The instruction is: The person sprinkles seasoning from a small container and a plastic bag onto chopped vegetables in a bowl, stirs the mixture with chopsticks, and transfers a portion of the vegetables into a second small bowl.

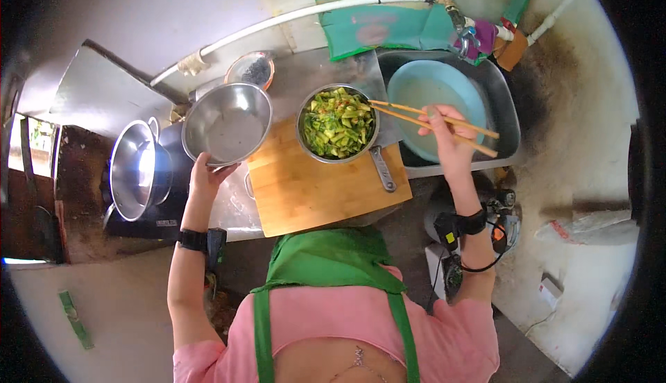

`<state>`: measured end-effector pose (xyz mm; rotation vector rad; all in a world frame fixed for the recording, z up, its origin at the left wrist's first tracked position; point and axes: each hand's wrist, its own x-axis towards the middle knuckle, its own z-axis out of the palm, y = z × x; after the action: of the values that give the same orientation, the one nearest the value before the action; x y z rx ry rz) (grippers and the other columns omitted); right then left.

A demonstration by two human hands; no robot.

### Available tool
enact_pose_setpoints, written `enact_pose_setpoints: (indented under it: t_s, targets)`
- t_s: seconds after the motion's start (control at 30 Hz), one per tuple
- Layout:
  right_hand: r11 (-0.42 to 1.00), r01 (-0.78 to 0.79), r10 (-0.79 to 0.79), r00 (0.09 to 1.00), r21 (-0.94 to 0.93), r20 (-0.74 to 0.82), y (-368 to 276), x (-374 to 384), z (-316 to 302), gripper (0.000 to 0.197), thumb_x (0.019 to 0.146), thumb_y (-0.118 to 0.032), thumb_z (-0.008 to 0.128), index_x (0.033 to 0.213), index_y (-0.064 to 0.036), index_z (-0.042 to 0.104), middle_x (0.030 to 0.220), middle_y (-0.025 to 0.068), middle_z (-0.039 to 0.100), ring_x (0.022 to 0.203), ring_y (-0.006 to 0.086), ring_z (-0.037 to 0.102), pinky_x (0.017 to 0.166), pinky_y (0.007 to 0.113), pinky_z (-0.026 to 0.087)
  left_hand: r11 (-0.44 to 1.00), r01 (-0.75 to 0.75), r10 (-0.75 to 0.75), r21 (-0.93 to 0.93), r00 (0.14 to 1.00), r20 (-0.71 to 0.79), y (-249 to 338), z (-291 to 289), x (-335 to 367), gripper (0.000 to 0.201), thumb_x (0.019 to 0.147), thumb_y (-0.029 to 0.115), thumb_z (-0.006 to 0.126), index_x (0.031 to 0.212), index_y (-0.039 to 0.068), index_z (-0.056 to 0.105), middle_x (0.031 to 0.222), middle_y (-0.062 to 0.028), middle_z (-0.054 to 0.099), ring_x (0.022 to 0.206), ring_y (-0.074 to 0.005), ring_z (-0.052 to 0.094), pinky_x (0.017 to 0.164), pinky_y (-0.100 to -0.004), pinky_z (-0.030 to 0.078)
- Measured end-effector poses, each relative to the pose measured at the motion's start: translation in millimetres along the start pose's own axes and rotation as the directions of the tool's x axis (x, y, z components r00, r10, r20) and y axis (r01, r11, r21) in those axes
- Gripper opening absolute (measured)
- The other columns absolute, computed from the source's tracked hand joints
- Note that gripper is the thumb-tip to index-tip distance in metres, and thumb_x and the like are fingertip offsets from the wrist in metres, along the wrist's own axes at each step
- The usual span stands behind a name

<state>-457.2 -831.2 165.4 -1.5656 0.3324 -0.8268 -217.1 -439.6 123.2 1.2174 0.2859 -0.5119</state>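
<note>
My left hand (pixel 206 175) grips the near rim of an empty steel bowl (pixel 227 123), tilted and held up left of the cutting board. My right hand (pixel 446 135) holds a pair of wooden chopsticks (pixel 409 114) whose tips reach the right rim of a small steel pan (pixel 338 123). That pan is full of chopped green vegetables and rests on a wooden cutting board (pixel 316 185), its handle pointing toward me.
A light blue basin (pixel 433 98) lies in the steel sink (pixel 510 116) at right. A lidded steel pot (pixel 135 169) stands on a black stove at left. A small orange-rimmed dish (pixel 251 69) sits behind the bowl. A white pipe (pixel 291 16) runs along the wall.
</note>
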Motion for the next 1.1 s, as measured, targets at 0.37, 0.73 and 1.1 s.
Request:
enact_pose_setpoints:
  t_s: [0.37, 0.73, 1.1]
  targets:
    - [0.71, 0.345, -0.257, 0.938, -0.614, 0.23, -11, -49, 62, 0.009, 0.079, -0.005, 0.062, 0.088, -0.0041, 0.062, 0.073, 0.0115, 0.063, 0.06, 0.023, 0.061, 0.053, 0.031, 0.046, 0.954, 0.097, -0.083, -0.284, 0.995, 0.062, -44, -54, 51, 0.059, 0.09, 0.033, 0.051, 0.125, -0.009, 0.029, 0.109, -0.0282, 0.048, 0.099, -0.0425, 0.053, 0.087, -0.0524, 0.049]
    - [0.859, -0.079, 0.108, 0.994, -0.506, 0.029, -38, -48, 69, 0.013, 0.087, -0.011, 0.056, 0.091, 0.0006, 0.06, 0.074, 0.0045, 0.064, 0.065, 0.011, 0.061, 0.059, 0.023, 0.047, 0.908, 0.359, -0.419, 0.216, 0.763, 0.492, -76, 40, -29, 0.043, 0.091, 0.02, 0.05, 0.125, -0.001, 0.032, 0.104, -0.0211, 0.057, 0.098, -0.0357, 0.058, 0.081, -0.0451, 0.05]
    - [0.899, -0.007, 0.115, 0.968, -0.438, 0.222, -37, -16, 47, 0.014, 0.089, -0.012, 0.054, 0.093, 0.0001, 0.06, 0.077, 0.0043, 0.062, 0.065, 0.0085, 0.057, 0.057, 0.022, 0.045, 0.92, 0.392, -0.309, 0.003, 0.721, 0.62, -123, 135, -12, 0.057, 0.087, -0.002, 0.037, 0.136, 0.009, 0.012, 0.122, -0.0224, 0.045, 0.106, -0.039, 0.053, 0.084, -0.049, 0.051]
